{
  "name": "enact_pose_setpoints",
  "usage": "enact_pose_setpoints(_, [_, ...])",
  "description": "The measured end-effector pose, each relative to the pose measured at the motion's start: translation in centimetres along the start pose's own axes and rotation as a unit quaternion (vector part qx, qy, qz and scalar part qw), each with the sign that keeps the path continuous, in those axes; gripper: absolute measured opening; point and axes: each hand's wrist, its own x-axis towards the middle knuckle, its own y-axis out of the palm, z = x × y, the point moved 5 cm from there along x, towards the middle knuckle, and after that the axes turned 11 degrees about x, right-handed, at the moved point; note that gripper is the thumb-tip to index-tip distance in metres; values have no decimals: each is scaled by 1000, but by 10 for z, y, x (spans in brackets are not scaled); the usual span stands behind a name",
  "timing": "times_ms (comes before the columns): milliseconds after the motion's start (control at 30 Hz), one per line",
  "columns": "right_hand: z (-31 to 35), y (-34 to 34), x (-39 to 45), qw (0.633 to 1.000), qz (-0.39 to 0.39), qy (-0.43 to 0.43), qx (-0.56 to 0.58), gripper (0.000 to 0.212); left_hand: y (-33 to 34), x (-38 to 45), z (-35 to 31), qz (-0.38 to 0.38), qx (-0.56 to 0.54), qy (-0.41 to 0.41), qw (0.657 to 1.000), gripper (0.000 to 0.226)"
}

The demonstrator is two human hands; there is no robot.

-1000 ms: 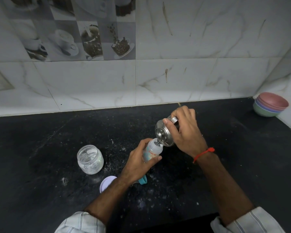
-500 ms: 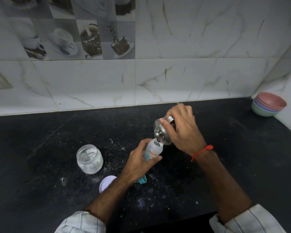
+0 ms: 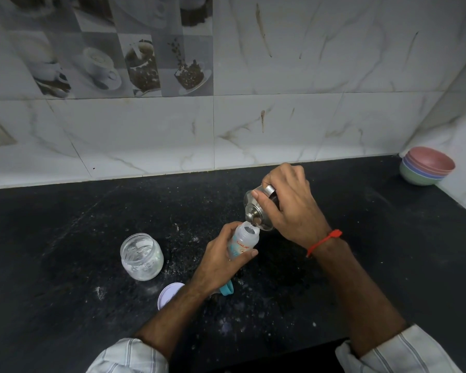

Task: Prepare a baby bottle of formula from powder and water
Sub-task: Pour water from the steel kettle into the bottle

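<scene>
While the left hand (image 3: pixel 221 261) grips the baby bottle (image 3: pixel 243 241) just right of frame centre, the right hand (image 3: pixel 291 204) holds a steel vessel (image 3: pixel 257 210) tipped over its open mouth.

The bottle's long axis leans from lower left to upper right, its uncapped mouth pointing up toward the vessel, whose rim sits touching or just above that mouth; whether water is flowing cannot be told. Left fingers and thumb curl round the bottle's printed body; right fingers wrap the vessel from above, its base facing the camera. On the black counter (image 3: pixel 65 238), left of centre, stands an open glass jar (image 3: pixel 141 256) holding white powder, with a pale lid (image 3: pixel 168 293) lying flat near the left wrist and a teal ring (image 3: pixel 227 288) half hidden under that hand. Stacked pastel bowls (image 3: pixel 425 168) sit at the far right.
</scene>
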Motion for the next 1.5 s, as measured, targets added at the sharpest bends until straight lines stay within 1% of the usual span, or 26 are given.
enact_pose_setpoints(300, [3, -5, 1, 1000, -4, -12, -17, 21, 1, 1, -1, 6, -2, 3, 1000, 57])
enact_pose_setpoints(500, [4, -5, 3, 1000, -1, -13, -19, 29, 2, 0, 2, 9, 4, 1, 1000, 57])
enact_pose_setpoints(800, [3, -1, 3, 999, 5, -23, -27, 21, 2, 0, 3, 5, 6, 2, 1000, 56])
enact_pose_setpoints(967, [3, -1, 2, 999, 16, -16, -24, 36, 2, 0, 5, 6, 10, 1, 1000, 57])
enact_pose_setpoints(1067, [4, -1, 2, 1000, 12, -19, -19, 34, 3, -1, 6, 5, 12, -1, 1000, 58])
enact_pose_setpoints(1267, [6, -2, 3, 999, 13, -26, -20, 42, 2, -2, 5, 2, 10, -2, 1000, 57])
enact_pose_setpoints(1500, [7, -3, 3, 999, 15, -32, -25, 43, 2, -4, 6, 11, 6, -5, 1000, 58])
